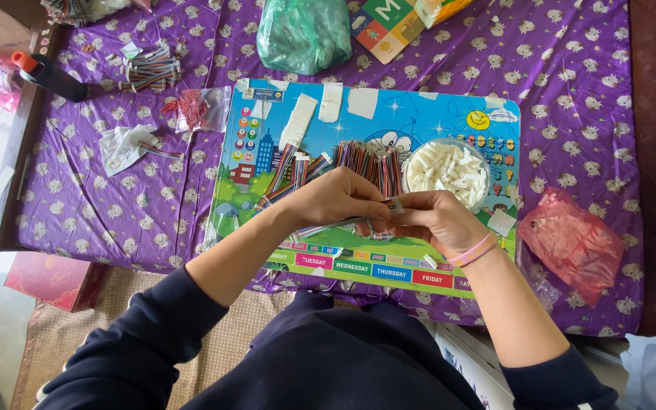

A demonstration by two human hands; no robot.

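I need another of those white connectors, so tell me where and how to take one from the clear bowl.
Come straight down from above with the right hand, the nearer one: the clear bowl is open only at the top. Pinch one of the small white connectors on top of the heap by its long sides, since they lie loosely piled at all angles.

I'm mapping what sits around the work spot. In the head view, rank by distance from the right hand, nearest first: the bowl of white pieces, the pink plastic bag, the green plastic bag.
From the right hand:
1. Bowl of white pieces, just beyond it.
2. Pink plastic bag, to its right.
3. Green plastic bag, at the far edge.
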